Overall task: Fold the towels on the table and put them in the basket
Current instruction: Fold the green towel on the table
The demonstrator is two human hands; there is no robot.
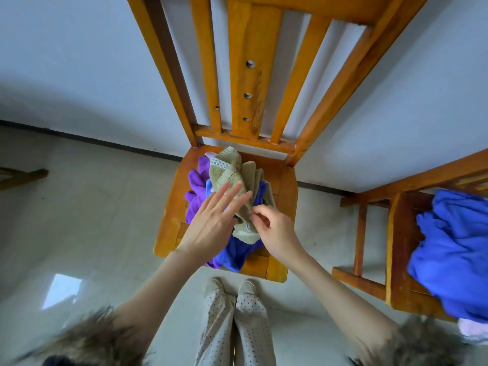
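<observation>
My left hand [211,223] lies flat with its fingers straight and spread, resting on the olive-green towel [232,178]; my right hand [274,228] has its fingers curled, thumb and forefinger pinching the near edge of that same towel just beside the left fingertips. I see the green towel crumpled on top of a heap on the seat of the wooden chair [171,220] straight ahead of me; a patterned band shows near its far end; under it lie a purple towel [196,191] toward the left and a blue towel [235,253] toward the near edge of the seat, the two partly hidden by my hands. The chair's slatted back stands against the pale wall. To my right a second wooden chair [396,249] carries a large crumpled blue cloth [454,249]; a pale pink cloth [474,330] peeks out below it at the frame's edge. My dotted trousers [232,326] and light slippers show on the pale tiled floor [92,220] below the seat.
</observation>
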